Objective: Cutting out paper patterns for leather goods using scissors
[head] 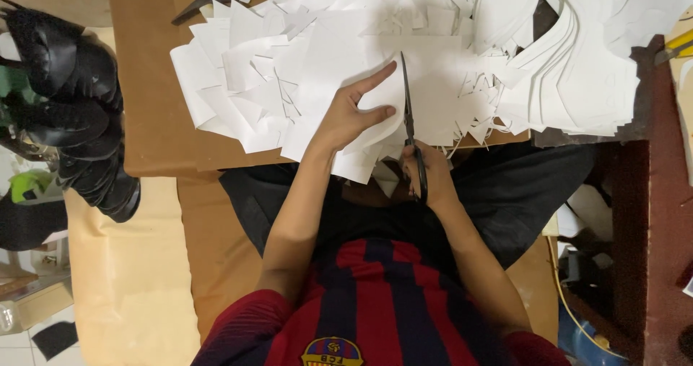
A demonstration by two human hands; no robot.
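Note:
My left hand (355, 112) grips a white paper sheet (375, 138) at the near edge of the brown table (148, 99), thumb and fingers pinching it. My right hand (427, 175) holds black scissors (409, 117) by the handles, blades pointing away from me and running up along the sheet's right side, close to my left fingers. A large heap of white paper offcuts (303, 55) covers the table beyond both hands.
A stack of cut white paper shapes (577, 63) lies at the right of the table. Black moulded pieces (72, 106) are stacked at the left. A dark strip (206, 5) lies at the far left of the table. A yellow-handled tool (678, 45) shows at the right edge.

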